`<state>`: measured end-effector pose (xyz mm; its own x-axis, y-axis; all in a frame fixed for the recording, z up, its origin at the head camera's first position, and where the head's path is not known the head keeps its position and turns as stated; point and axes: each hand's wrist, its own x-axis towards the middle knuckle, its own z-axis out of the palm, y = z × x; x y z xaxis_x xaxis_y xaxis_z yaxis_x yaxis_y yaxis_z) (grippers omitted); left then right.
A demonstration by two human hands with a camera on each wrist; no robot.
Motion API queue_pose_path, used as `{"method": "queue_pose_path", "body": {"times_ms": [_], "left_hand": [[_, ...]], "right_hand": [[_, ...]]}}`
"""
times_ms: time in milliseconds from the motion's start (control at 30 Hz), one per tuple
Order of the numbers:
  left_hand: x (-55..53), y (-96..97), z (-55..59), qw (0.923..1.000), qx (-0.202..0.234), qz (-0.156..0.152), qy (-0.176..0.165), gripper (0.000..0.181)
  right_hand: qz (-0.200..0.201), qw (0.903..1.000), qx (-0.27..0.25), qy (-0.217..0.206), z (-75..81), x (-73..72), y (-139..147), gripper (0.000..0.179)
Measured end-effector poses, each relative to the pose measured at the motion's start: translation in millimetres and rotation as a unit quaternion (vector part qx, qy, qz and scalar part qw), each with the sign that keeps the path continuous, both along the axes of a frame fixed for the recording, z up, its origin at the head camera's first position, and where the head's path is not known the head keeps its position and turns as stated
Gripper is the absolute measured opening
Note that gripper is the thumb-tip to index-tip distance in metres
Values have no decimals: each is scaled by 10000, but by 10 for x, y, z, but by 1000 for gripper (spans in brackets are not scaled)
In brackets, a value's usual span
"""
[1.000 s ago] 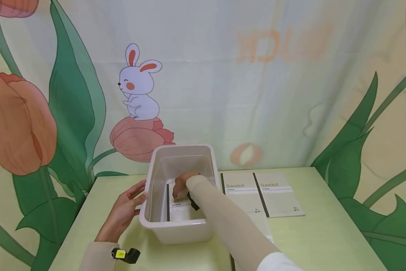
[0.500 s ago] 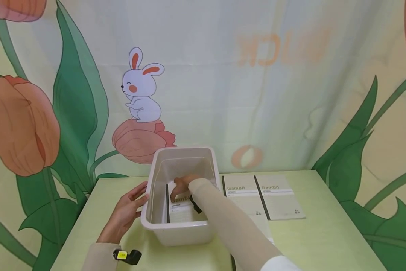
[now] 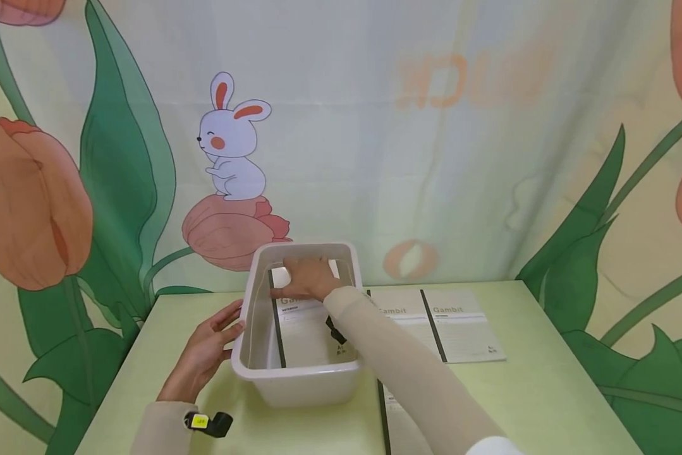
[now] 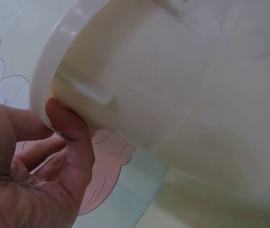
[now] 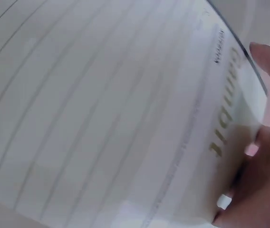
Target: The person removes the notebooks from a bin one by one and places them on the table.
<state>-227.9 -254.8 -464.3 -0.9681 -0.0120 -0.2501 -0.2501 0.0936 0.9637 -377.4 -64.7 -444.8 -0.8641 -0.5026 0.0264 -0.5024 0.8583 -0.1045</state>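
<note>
A light grey plastic bin [image 3: 295, 374] stands on the table, and my left hand [image 3: 207, 344] grips its left rim. In the left wrist view, a finger [image 4: 71, 128] bends against the bin wall just under the lip. Inside the bin, my right hand [image 3: 306, 278] grips a pale notebook [image 3: 309, 335] with a dark spine by its top end. The notebook leans, its top end raised toward the back wall. Up close in the right wrist view, the "Gambit" cover [image 5: 125, 104] shows, with fingers spread along the top edge.
Two more such notebooks lie side by side right of the bin, the outer one [image 3: 460, 328] in plain sight and the inner one [image 3: 397, 311] partly behind the sleeve. Another notebook [image 3: 400, 423] lies nearer the front edge under my right arm. A printed curtain [image 3: 341, 158] hangs behind the table.
My right hand has moved up and back inside the bin, and the notebook's top end has come up with it, showing more of the cover. The left hand stays at the rim.
</note>
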Motion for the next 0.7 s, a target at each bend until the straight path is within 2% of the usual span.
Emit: {"method": "queue_pose_path", "body": {"times_ms": [233,400,533,700], "left_hand": [[1,1,-6,9999,89,20,-44,63],[-16,1,-13,9999,144,-10,-53,62],[-18,4,-15,9998,173,-43,-68,62],[-9,14,8,9999,140,-60,-54,61]], "right_hand": [[-44,9951,-371,911,460,81,58,84],[-25,9863,-595,1536,762,207,81,68],[158,9769,-687,2016,975,348,98,62],[460,9629,-674,2572,1320,604,163,60]]}}
